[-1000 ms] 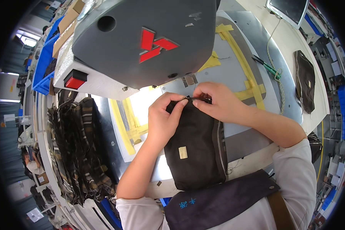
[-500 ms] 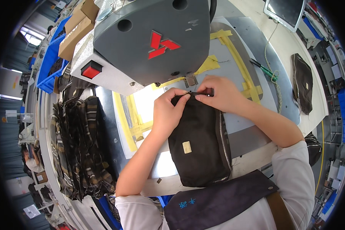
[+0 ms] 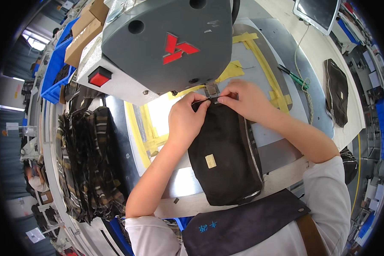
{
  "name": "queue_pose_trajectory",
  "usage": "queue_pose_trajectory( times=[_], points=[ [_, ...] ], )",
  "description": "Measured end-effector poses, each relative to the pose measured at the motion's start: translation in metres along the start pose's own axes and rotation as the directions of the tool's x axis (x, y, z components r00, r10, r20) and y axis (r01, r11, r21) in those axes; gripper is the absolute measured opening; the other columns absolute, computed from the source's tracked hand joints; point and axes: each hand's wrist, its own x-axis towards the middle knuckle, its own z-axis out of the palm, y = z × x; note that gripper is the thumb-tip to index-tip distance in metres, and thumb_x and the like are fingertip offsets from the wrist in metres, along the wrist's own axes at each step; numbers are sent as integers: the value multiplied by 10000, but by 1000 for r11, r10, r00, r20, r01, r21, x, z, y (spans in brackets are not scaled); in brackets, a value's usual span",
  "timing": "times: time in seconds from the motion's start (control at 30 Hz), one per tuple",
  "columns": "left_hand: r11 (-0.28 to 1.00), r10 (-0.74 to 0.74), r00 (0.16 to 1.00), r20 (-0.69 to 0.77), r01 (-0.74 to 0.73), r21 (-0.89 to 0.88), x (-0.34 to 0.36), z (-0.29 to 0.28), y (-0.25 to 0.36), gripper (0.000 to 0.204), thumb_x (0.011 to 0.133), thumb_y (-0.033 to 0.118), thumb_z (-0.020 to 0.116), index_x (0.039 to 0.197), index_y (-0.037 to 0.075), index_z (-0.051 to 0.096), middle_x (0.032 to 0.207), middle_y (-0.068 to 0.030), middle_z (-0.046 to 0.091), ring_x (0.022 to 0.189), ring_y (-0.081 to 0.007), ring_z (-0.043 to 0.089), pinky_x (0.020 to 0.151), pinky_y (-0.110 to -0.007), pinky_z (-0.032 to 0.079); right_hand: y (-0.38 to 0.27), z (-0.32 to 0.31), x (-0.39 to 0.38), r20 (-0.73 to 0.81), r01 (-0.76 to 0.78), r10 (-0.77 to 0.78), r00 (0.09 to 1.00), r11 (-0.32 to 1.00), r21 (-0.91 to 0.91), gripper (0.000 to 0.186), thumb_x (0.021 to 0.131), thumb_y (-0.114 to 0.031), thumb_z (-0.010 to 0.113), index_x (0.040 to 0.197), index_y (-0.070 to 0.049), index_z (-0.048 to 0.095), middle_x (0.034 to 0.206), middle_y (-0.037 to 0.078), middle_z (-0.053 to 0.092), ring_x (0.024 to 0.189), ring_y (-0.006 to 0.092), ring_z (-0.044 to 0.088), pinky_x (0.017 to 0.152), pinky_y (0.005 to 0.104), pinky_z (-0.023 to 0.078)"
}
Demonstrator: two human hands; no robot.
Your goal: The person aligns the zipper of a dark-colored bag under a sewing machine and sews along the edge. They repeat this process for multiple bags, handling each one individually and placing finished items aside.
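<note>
A dark fabric pouch [image 3: 219, 145] with a zipper down its right side and a small cream patch [image 3: 210, 161] lies lengthwise toward me. My left hand [image 3: 185, 117] pinches its far edge between thumb and fingers. On the same edge, a little to the right, my right hand [image 3: 245, 100] is closed with thumb and forefinger together. Both hands work just in front of the small metal clamp foot [image 3: 211, 89] below the grey machine head [image 3: 170, 25]. What lies under my fingertips is mostly hidden.
Yellow tape [image 3: 260, 55] frames the plate on the metal table. Green-handled snips [image 3: 298, 81] and a cord lie to the right, with another dark pouch [image 3: 337, 94] beyond. Plaid fabric pieces [image 3: 89, 162] are heaped at left, near a blue bin [image 3: 51, 91]. A red switch [image 3: 100, 77] sits on the machine.
Both hands have shifted slightly away from me, bringing the pouch's far edge closer to the clamp foot. The pouch's near end has swung a little to the right.
</note>
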Motion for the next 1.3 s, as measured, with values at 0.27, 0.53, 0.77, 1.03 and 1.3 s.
queue_pose_trajectory(
  times=[0.27,0.53,0.77,1.03,1.3],
  points=[
    [991,75,994,84,-84,108,15,0,-10,169,805,129,701,865,-22,651,840,-117,679,798,-213,665,762,-311,493,-14,-8,21,135,-153,167,977,982,-107,139,789,-164,623,887,-65,616,822,100,660,794,283,641,700,394,489],
    [998,23,994,104,-30,62,32,-5,-12,224,819,164,691,954,-13,659,895,-127,688,859,-212,673,789,-319,500,-18,-12,43,184,-182,207,961,973,-140,129,764,-121,594,883,-70,597,829,108,662,799,305,632,704,404,484],
    [970,233,972,16,-233,71,44,-1,-12,219,771,79,662,981,19,666,887,-126,679,829,-282,649,735,-363,499,-8,-5,41,21,91,-89,996,981,-170,99,775,-65,581,872,-65,599,856,87,636,832,286,622,684,407,489],
    [931,360,930,-77,-354,84,42,4,-18,188,747,28,641,932,24,677,825,-121,681,767,-298,644,684,-367,497,9,4,26,80,521,-534,842,765,-380,181,770,-30,581,935,-33,656,965,53,613,895,241,610,729,369,523],
    [980,169,985,29,-171,101,39,0,-16,217,812,159,686,1003,58,703,996,-123,691,934,-308,643,814,-370,502,14,5,19,79,559,-590,803,702,-441,282,762,-36,586,1031,-8,665,1115,74,630,949,231,623,786,338,534]
  ],
)
